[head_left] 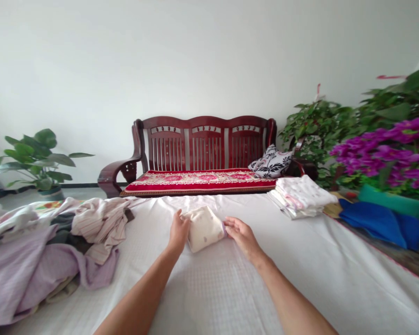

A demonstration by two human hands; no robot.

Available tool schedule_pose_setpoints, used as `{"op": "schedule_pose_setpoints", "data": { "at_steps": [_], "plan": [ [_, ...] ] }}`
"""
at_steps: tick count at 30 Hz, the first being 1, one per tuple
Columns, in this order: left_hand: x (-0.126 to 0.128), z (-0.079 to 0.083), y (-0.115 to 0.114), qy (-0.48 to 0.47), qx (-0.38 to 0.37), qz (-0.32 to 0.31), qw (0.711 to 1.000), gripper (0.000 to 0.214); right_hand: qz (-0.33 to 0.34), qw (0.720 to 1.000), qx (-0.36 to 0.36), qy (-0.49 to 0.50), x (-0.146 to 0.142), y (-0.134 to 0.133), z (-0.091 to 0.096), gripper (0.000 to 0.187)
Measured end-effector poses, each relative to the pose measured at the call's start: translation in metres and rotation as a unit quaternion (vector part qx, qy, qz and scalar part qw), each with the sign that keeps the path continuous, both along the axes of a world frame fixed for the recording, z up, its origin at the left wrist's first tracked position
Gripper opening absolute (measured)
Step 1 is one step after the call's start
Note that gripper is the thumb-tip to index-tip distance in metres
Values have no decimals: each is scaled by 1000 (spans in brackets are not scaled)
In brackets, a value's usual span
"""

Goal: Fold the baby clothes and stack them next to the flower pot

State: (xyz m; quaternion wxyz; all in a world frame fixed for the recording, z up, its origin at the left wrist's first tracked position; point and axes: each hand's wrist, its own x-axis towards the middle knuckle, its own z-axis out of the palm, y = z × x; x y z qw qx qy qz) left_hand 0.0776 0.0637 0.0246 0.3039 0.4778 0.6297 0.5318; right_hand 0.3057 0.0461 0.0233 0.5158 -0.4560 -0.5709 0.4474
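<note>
A small folded cream cloth with faint printed spots and a purplish edge is held between my two hands over the white-covered table. My left hand grips its left edge, thumb toward the top corner. At the right edge, the fingers of my right hand close on the purplish trim. Whether the cloth is a garment or a plain piece of fabric I cannot tell.
Loose clothes lie heaped at the left of the table. A stack of folded white cloths sits at the back right, near a blue cloth and purple flowers. Behind stands a wooden bench.
</note>
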Motion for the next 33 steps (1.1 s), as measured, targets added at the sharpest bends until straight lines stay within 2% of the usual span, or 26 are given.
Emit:
{"op": "schedule_pose_setpoints", "data": {
  "at_steps": [2,5,8,11,13,17,21,23,25,27,29,31,33],
  "plan": [
    [-2,0,0,106,51,19,993,52,-35,998,23,-47,0,1,-2,41],
    [5,3,-7,247,116,-37,961,46,-85,985,62,-135,1,1,-4,32],
    [18,4,-17,355,156,-79,918,46,-87,969,85,-214,-2,-2,-1,28],
    [28,4,-23,432,173,-102,879,47,-94,948,80,-293,-10,-7,3,30],
    [31,3,-25,468,152,-106,864,46,-110,931,64,-342,-16,-8,7,32],
    [30,2,-27,508,99,-102,850,43,-133,896,9,-424,-24,-3,13,35],
    [28,3,-29,513,69,-93,851,47,-140,882,-5,-451,-23,0,13,37],
    [28,3,-30,512,57,-88,853,48,-160,877,33,-451,-23,-1,11,35],
    [30,3,-31,514,47,-86,852,49,-173,876,124,-432,-24,-2,8,33],
    [31,3,-32,519,41,-86,849,50,-146,870,233,-409,-27,-3,6,37],
    [31,4,-32,524,37,-87,846,51,-88,857,293,-415,-31,-4,4,43],
    [30,4,-32,529,33,-90,844,51,-36,844,275,-459,-34,-4,2,47],
    [29,6,-31,532,29,-95,841,50,-8,836,211,-507,-36,-3,0,50]
  ]
}}
